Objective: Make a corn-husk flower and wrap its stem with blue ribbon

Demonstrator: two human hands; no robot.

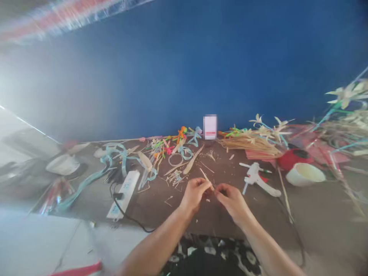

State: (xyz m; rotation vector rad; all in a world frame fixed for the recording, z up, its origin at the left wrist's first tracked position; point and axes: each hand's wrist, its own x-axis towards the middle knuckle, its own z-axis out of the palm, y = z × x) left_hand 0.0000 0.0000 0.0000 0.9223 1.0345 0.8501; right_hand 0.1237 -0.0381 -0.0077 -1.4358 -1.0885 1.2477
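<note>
A thin pale strip of straw-like material (204, 175) rises up and to the left from between the fingers of my left hand (196, 193). That hand is closed in a pinch around it. Close on the right, my right hand (230, 197) is also pinched, with its fingertips at the lower end of the same strip. The two sets of fingertips almost touch above the brown table (172, 209). Beyond them lies a flat, pale, leaf-shaped piece (192, 163), with small straw scraps (175, 175) to its left.
A white glue gun (255, 178) lies right of my hands, near a white bowl (305, 174) and a red object (291, 158). Straw bundles (253, 143) lie behind. At left are a power strip (125, 195) with a black cable and blue ribbon (86, 184).
</note>
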